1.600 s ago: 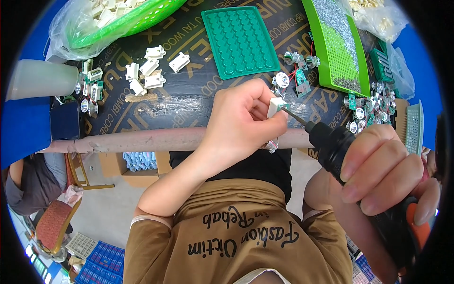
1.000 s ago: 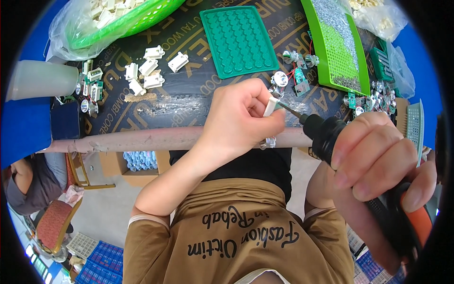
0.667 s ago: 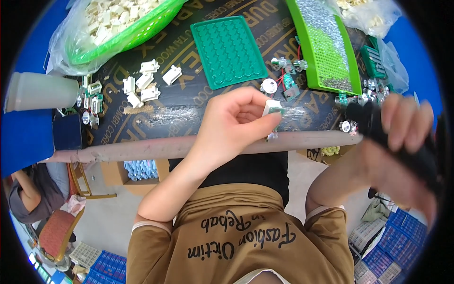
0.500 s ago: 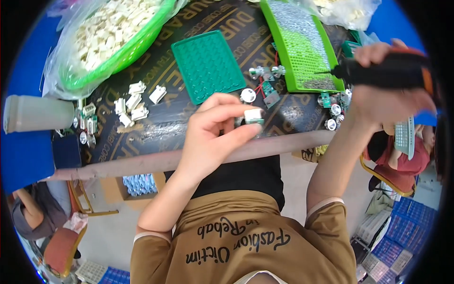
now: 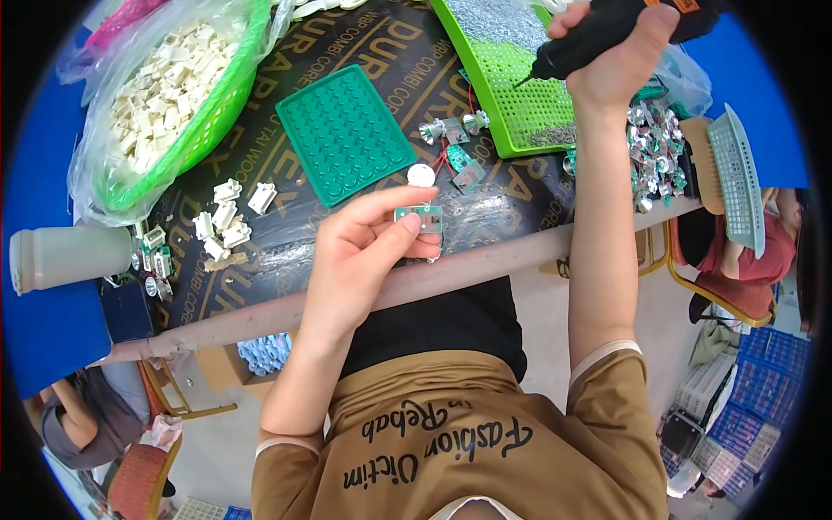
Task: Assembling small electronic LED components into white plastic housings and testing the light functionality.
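Note:
My left hand (image 5: 351, 251) pinches a small green circuit board (image 5: 430, 220) between thumb and fingers, just above the near table edge. White plastic shows at its lower edge. My right hand (image 5: 620, 74) is wrapped round a black electric screwdriver (image 5: 594, 42) with an orange patch. Its thin bit points down and left over a bright green perforated screw tray (image 5: 522, 111); whether it touches the tray I cannot tell. Silvery screws fill the tray's far part, and more lie at its near end. A round white disc (image 5: 421, 176) lies just beyond my left fingers.
A teal moulded tray (image 5: 347, 130) lies mid-table, with wired boards and reflectors (image 5: 455, 147) to its right. Loose white housings (image 5: 230, 218) lie left, near a green basket (image 5: 186, 166) full of them. A translucent cup (image 5: 74, 256) lies far left; reflector boards (image 5: 654, 143) are heaped right.
My left hand has turned the piece so the board's green face shows. The screwdriver has swung to a steeper tilt, its bit now farther up and left over the screw tray. The whole view has shifted.

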A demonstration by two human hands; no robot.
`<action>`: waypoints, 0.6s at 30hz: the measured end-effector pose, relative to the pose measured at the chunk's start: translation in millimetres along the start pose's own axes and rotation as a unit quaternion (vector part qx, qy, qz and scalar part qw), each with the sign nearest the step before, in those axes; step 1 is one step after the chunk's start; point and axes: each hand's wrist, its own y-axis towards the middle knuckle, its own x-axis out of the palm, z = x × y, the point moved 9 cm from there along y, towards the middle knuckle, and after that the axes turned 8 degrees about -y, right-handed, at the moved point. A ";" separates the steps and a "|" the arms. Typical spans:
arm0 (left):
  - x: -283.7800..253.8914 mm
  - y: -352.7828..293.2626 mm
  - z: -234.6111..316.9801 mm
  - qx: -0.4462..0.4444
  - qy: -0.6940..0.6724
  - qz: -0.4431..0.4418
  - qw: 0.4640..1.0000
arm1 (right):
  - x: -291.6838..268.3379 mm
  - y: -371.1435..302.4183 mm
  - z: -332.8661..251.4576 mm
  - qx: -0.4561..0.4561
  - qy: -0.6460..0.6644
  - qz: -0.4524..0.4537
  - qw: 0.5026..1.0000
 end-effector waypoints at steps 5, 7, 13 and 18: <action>-3.7 0.5 -1.1 -0.013 0.028 0.013 0.999 | -13.1 1.3 -25.1 -0.151 -0.314 0.045 0.936; -4.4 0.1 -1.0 -0.008 0.036 0.014 0.999 | 0.7 -6.1 -38.1 -0.265 -0.574 0.043 0.773; -5.3 0.2 0.2 0.007 0.031 0.024 0.999 | -12.4 0.1 0.7 -0.024 -0.040 0.053 0.998; -8.7 -3.4 1.2 0.007 0.041 0.039 0.998 | -1.2 -8.6 -31.9 -0.251 -0.565 0.080 0.782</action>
